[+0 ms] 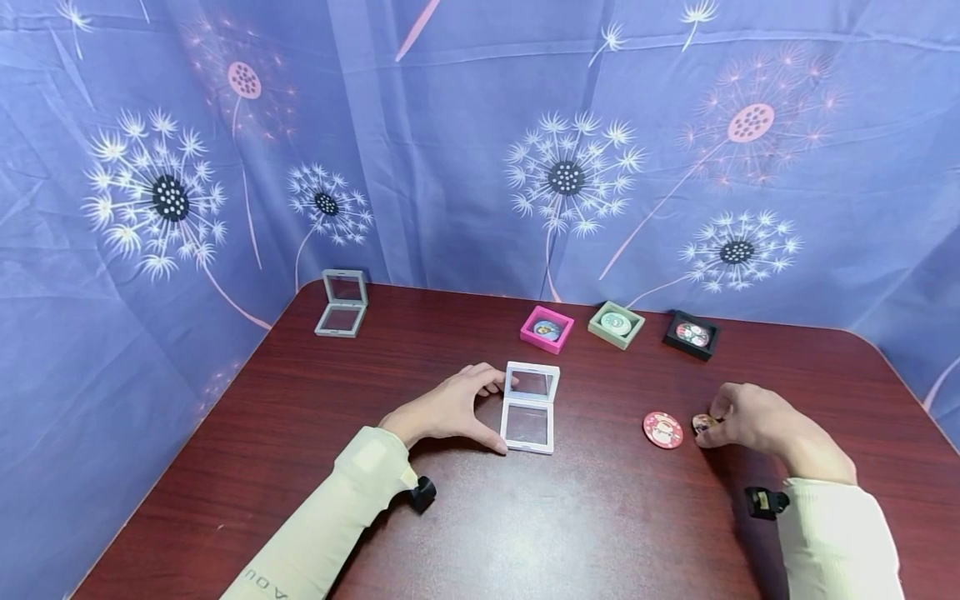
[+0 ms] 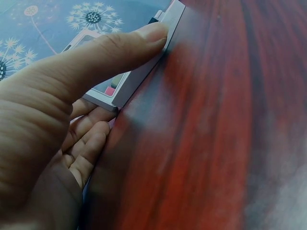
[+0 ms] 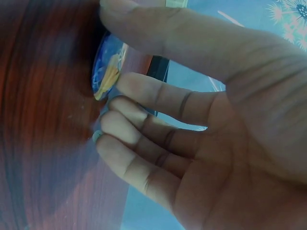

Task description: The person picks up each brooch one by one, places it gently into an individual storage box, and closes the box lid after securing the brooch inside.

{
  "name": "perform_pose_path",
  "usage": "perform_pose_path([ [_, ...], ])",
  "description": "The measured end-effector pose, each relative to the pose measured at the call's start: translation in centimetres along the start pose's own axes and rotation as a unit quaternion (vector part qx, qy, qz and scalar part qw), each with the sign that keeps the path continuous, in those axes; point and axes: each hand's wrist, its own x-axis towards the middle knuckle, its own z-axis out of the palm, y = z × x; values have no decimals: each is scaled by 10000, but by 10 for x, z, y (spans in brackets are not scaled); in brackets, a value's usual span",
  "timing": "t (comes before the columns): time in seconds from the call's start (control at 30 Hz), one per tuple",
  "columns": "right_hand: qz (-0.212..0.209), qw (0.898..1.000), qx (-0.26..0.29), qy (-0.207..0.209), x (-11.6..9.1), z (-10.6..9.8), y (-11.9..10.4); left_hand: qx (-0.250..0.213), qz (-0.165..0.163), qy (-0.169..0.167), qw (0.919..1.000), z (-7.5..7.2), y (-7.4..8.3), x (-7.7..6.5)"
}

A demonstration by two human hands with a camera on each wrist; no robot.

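A white hinged frame case (image 1: 528, 425) with clear film windows stands opened on the table, its lid tilted up at the back. My left hand (image 1: 453, 407) holds it from the left, thumb at the near corner, other fingers by the lid. The left wrist view shows the thumb pressed on the edge of the case (image 2: 139, 79). Off to the right, my right hand (image 1: 761, 421) pinches a small round badge (image 1: 703, 423) between thumb and index finger. Blue and yellow show on that badge (image 3: 106, 69) in the right wrist view. Just left of it lies a red round badge (image 1: 663, 430).
Along the back of the dark red wooden table (image 1: 442, 533) stand a pink case (image 1: 528, 333), a pale green case (image 1: 600, 331) and a black case (image 1: 682, 343), each with a round badge inside. A grey opened case (image 1: 341, 322) stands at the back left corner.
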Motion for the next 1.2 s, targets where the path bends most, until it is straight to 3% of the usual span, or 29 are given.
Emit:
perform_pose_path([
  [1.2, -68, 10000, 38, 13, 1, -4, 5, -5, 21, 44, 10000, -1, 3, -1],
])
